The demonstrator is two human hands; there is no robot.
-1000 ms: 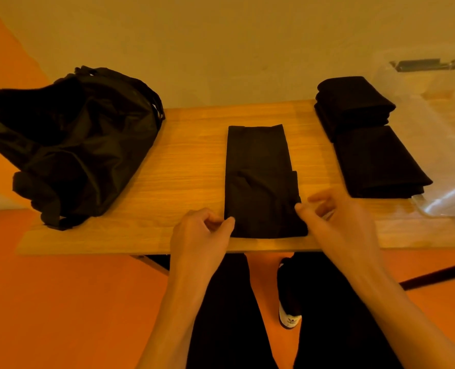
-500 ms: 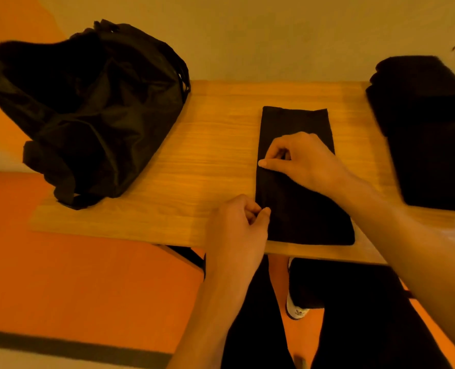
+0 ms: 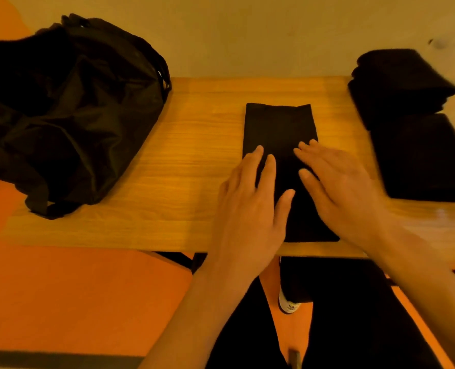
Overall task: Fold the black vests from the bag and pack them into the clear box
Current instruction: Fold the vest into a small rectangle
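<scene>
Pressing stage: left hand [image 3: 247,209] and right hand [image 3: 346,193], fingers straight, lie flat on the folded black vest [image 3: 279,123] on the worktop [image 3: 194,161]; white shoe [image 3: 289,304] below (emblem unreadable).

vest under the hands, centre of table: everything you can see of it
The black vest is folded into a long narrow rectangle, lying flat on the wooden table, near end at the front edge. Fabric looks matte and soft; seams are lost in the dark. The left hand and right hand rest on its near half, fingers straight. It touches neither the bag nor the folded pile.
</scene>
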